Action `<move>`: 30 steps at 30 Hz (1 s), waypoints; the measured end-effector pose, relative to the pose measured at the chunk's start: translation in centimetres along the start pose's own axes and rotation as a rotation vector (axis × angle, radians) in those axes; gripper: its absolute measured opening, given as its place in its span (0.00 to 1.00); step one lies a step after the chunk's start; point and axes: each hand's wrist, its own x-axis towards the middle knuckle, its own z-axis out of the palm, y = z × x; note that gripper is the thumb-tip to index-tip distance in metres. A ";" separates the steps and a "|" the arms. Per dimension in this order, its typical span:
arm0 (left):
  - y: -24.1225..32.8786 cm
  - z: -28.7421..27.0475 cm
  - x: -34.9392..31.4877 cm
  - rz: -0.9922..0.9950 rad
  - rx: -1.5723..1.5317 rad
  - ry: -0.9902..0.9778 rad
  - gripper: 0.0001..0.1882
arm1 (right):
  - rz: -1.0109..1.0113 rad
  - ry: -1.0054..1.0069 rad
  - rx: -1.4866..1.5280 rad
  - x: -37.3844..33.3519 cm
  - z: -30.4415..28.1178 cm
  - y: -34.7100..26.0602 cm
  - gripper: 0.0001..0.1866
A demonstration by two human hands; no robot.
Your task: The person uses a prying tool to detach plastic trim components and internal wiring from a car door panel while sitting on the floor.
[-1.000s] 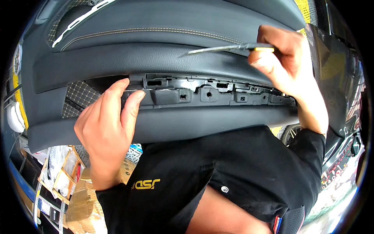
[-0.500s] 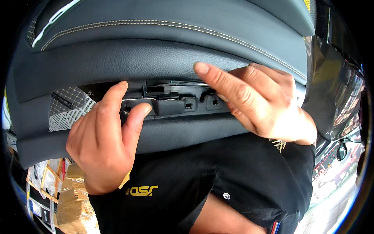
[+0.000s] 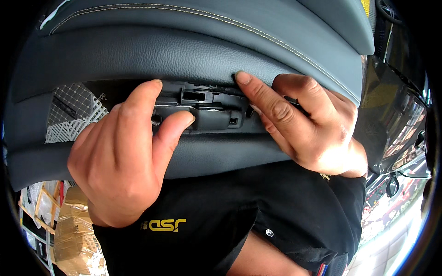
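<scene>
A dark grey leather-grained car door panel with a pale double stitch line lies across my front. In its long recess is a black plastic housing with a rectangular slot and a small square hole. My left hand grips the housing's left part, forefinger on the far edge and thumb on the near side. At its right end my right hand has the forefinger tip on the far edge and the thumb below, closed around that end. The fingers hide part of both ends.
White mesh and a quilted lining show through an opening at the panel's left. A taped cardboard box stands at lower left beside a wooden-framed rack. A glossy dark car body is at the right.
The panel sits higher in view. The housing has shifted against the recess, and my right forefinger has come down onto its end. My left hand keeps its grip.
</scene>
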 end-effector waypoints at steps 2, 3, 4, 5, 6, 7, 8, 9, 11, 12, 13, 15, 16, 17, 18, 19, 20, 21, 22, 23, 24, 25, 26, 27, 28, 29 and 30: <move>0.0 0.0 0.0 -0.004 0.001 0.001 0.24 | 0.010 -0.027 -0.032 0.2 -0.3 -0.6 0.28; 0.0 0.0 0.0 -0.003 0.002 0.000 0.24 | 0.017 -0.038 -0.049 0.3 -0.5 -0.8 0.28; 0.0 0.0 0.0 -0.002 -0.002 0.007 0.24 | 0.023 -0.047 -0.063 0.4 -0.7 -1.1 0.28; 0.0 0.0 0.0 -0.001 -0.005 0.013 0.24 | 0.019 -0.051 -0.086 0.3 -0.7 -1.3 0.28; 0.0 0.1 0.0 0.003 -0.010 0.019 0.24 | 0.018 -0.055 -0.111 0.2 -0.6 -1.4 0.29; 0.0 0.0 0.0 0.000 -0.008 0.013 0.24 | 0.016 -0.059 -0.136 0.2 -0.6 -1.6 0.29; -0.1 -0.1 -0.1 -0.003 -0.007 0.007 0.24 | 0.020 -0.065 -0.149 0.1 -0.6 -1.7 0.29; 0.0 -0.1 -0.1 -0.010 -0.004 0.000 0.24 | 0.016 -0.071 -0.170 0.1 -0.5 -1.7 0.30; -0.1 -0.1 -0.2 -0.030 -0.013 -0.004 0.24 | 0.005 -0.081 -0.221 0.1 -0.6 -1.8 0.30; -0.1 -0.1 -0.2 -0.038 -0.018 -0.006 0.24 | 0.000 -0.081 -0.239 0.1 -0.6 -1.9 0.30; -0.1 -0.1 -0.2 -0.033 -0.019 -0.005 0.24 | -0.005 -0.083 -0.256 0.1 -0.5 -1.9 0.30; 0.0 -0.2 -0.1 -0.023 -0.019 -0.004 0.24 | -0.010 -0.079 -0.266 -0.2 -0.3 -2.0 0.31; -0.1 -0.1 -0.2 -0.020 -0.030 0.005 0.24 | -0.014 -0.077 -0.271 -0.3 -0.2 -2.0 0.31; -0.3 0.1 -0.3 -0.018 -0.042 0.014 0.24 | -0.017 -0.078 -0.275 -0.3 -0.2 -2.0 0.32; -0.4 0.1 -0.3 -0.013 -0.052 0.022 0.24 | -0.021 -0.076 -0.280 -0.4 -0.1 -1.9 0.32; -0.3 0.1 -0.3 -0.012 -0.057 0.013 0.24 | -0.024 -0.074 -0.285 -0.4 0.0 -1.9 0.33; -0.3 -0.1 -0.2 -0.010 -0.061 0.004 0.23 | -0.031 -0.070 -0.290 -0.6 0.1 -1.8 0.33; -0.3 -0.1 -0.1 -0.008 -0.065 -0.002 0.23 | -0.039 -0.065 -0.300 -0.6 0.3 -1.7 0.34; -0.4 -0.1 -0.1 -0.005 -0.061 -0.003 0.23 | -0.046 -0.060 -0.309 -0.7 0.4 -1.7 0.34; -0.5 -0.2 -0.2 -0.003 -0.056 -0.004 0.22 | -0.056 -0.055 -0.321 -0.8 0.6 -1.7 0.34; -0.5 -0.2 -0.2 0.001 -0.053 -0.009 0.22 | -0.062 -0.053 -0.331 -0.9 0.6 -1.6 0.34; -0.5 -0.2 0.0 -0.007 -0.055 -0.018 0.22 | -0.066 -0.052 -0.341 -0.9 0.7 -1.6 0.34; -0.5 -0.4 0.1 -0.015 -0.057 -0.028 0.22 | -0.069 -0.052 -0.350 -0.9 0.6 -1.6 0.34; -0.4 -0.5 0.2 -0.027 -0.059 -0.036 0.21 | -0.073 -0.049 -0.350 -0.9 0.5 -1.5 0.34; -0.4 -0.6 0.1 -0.017 -0.053 -0.039 0.21 | -0.075 -0.048 -0.349 -0.9 0.4 -1.5 0.33; -0.5 -0.6 0.1 -0.008 -0.047 -0.042 0.21 | -0.074 -0.045 -0.340 -0.9 0.3 -1.5 0.33; -0.6 -0.6 0.1 -0.001 -0.042 -0.043 0.21 | -0.082 -0.044 -0.330 -1.0 0.2 -1.4 0.33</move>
